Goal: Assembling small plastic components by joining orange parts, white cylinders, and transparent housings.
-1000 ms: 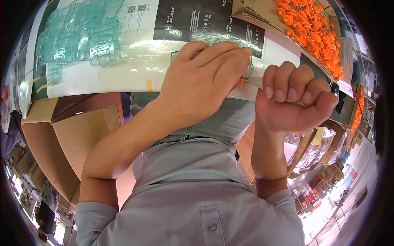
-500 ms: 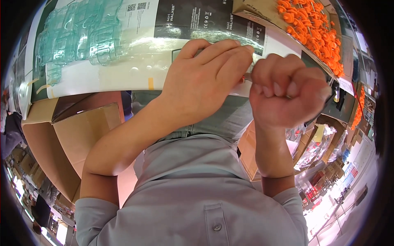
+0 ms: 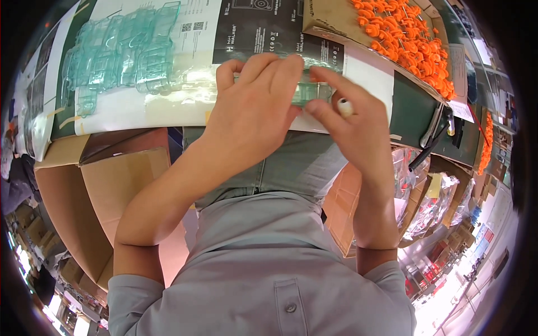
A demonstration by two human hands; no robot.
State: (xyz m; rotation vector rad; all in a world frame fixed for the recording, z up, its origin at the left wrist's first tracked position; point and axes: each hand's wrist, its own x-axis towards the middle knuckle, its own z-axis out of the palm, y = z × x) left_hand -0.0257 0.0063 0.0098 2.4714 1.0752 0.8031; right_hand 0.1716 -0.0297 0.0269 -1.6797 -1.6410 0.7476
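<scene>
Over the near edge of the work surface, my left hand (image 3: 255, 103) grips a clear teal plastic part (image 3: 307, 92), mostly hidden under its fingers. Just right of that part is my right hand (image 3: 356, 112), thumb and forefinger apart and pointing toward it. Its other fingers curl round a small thing with a round white end (image 3: 344, 106); I cannot make out the rest of it. Several similar clear teal plastic parts (image 3: 154, 67) lie in rows at the far left.
An open cardboard box (image 3: 330, 31) of orange plastic pieces with thin metal shafts (image 3: 406, 42) stands at the far right. Dark-handled tools (image 3: 431, 143) lie at the table's right side. Below the table edge at left is an open carton (image 3: 120, 185). Bagged parts (image 3: 434, 204) fill boxes at right.
My right hand has opened from a fist, thumb and forefinger spreading, and shifted left beside the teal part. My left hand has shifted slightly left, and more of the part shows between the hands.
</scene>
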